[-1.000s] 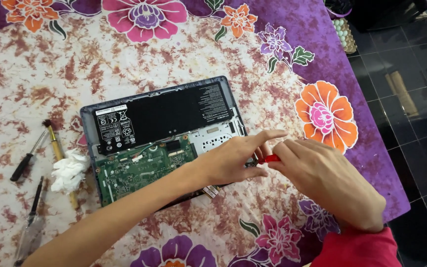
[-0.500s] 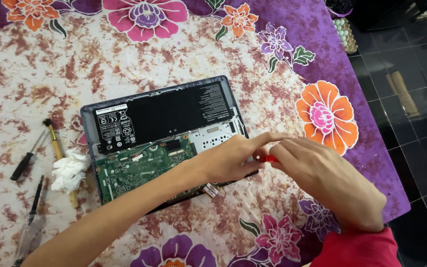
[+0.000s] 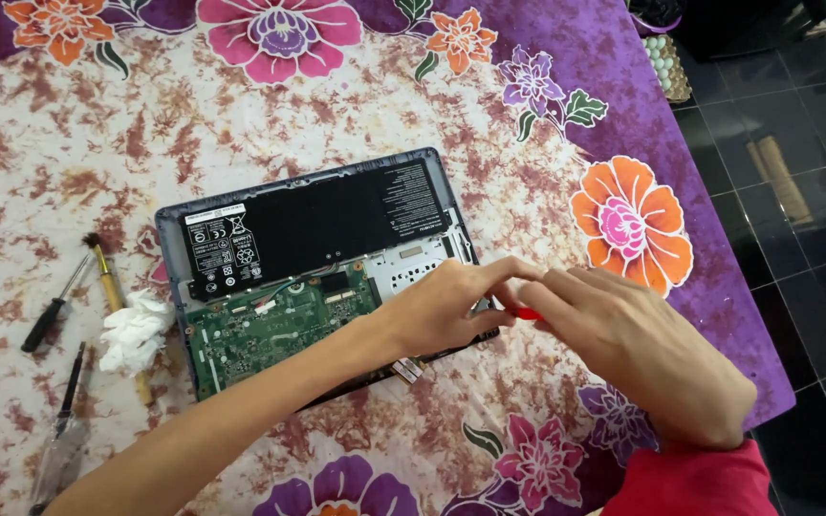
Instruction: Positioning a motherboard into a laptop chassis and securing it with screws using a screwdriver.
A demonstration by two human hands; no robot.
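Observation:
An opened laptop (image 3: 317, 268) lies bottom-up on a flowered cloth, its black battery (image 3: 327, 229) and green circuit board (image 3: 279, 330) exposed. My left hand (image 3: 446, 311) rests over the laptop's near right corner, fingers curled against the tip of a small red-handled tool (image 3: 526, 312). My right hand (image 3: 638, 354) grips that red handle from the right, most of the tool hidden under the fingers. Both hands touch at the laptop's right edge.
Left of the laptop lie a black-handled screwdriver (image 3: 50, 315), a small brush (image 3: 102, 268), a crumpled white tissue (image 3: 133, 330) and another thin tool (image 3: 71, 387). The cloth-covered surface ends at the right, where dark floor tiles (image 3: 795, 239) show.
The hands have stayed at the laptop's right corner; the red tool and fingers shifted only slightly.

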